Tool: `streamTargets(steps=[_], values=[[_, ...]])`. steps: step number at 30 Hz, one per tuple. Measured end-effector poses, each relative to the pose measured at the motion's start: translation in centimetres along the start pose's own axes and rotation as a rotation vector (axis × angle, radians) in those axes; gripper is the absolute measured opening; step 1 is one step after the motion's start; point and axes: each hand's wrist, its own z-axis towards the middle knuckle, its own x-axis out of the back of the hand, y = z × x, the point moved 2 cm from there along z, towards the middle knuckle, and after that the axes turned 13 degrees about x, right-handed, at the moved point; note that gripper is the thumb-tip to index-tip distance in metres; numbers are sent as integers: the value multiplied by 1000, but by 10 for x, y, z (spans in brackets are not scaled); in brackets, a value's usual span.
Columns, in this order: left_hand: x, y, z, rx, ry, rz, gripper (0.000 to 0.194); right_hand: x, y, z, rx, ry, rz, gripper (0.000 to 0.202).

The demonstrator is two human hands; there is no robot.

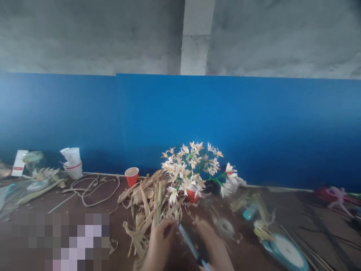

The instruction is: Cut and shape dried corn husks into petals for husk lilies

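My left hand (161, 242) is closed, fingertips pinched together beside a small pale flower (177, 213); whether it holds that flower I cannot tell. A slim blue-grey tool (188, 239), perhaps a cutter, slants between both hands, its upper tip near my left fingertips and its lower end against my right palm. My right hand (213, 244) is curled and blurred, with a tiny pale scrap near its fingertips; its grip is hard to make out. Just beyond stands a bunch of cream husk flowers (183, 171) on green stems, in a red cup (192, 195).
Dry husks (146, 195) are heaped left of the flowers, behind them a red paper cup (132, 177). A white cable (96, 201) loops farther left, near white cups (73, 165). On the right lie a tape roll (225, 227) and a ribbon spool (287, 250). A blue partition (254, 120) rises behind.
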Motion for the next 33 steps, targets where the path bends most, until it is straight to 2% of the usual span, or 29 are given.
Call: streamTargets(steps=[5,17,27,33], values=[[-1,2,0,12,16,5,33,1,1,0,11,-35,-11,19],[0,4,-2,-35,38,45,30,-1,-1,0,14,-6,-22,17],[1,3,-1,-45,44,71,26,0,3,0,40,-41,-40,17],[0,5,-1,-45,31,66,28,0,2,-1,-6,-49,-102,14]])
